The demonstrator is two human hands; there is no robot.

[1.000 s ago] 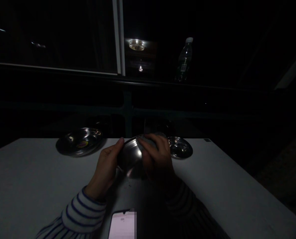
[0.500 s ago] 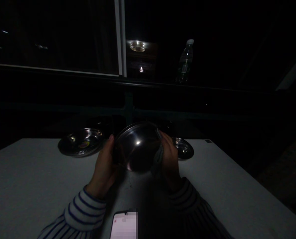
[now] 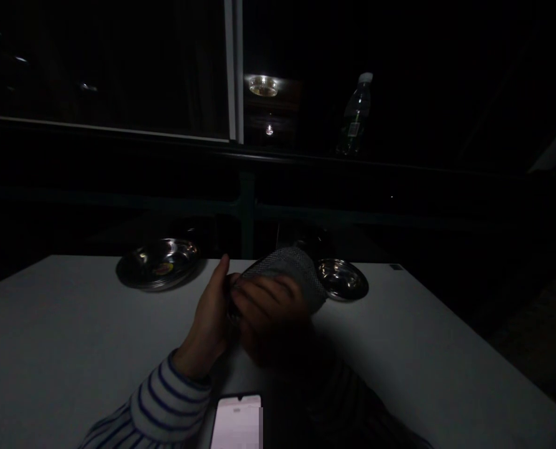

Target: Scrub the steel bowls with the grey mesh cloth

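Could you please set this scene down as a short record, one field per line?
Left hand: the left hand holds a metal bowl by its side
Right hand: the right hand holds a gray cloth against that bowl, largely hiding it
Table: white table
Table, left: stacked metal dishes
Table, right: small bowl
Near edge: phone, screen lit
Background: bottle, white cap
Lighting: dim

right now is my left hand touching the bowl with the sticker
Apart: the head view shows white tabletop between the left hand and that bowl.
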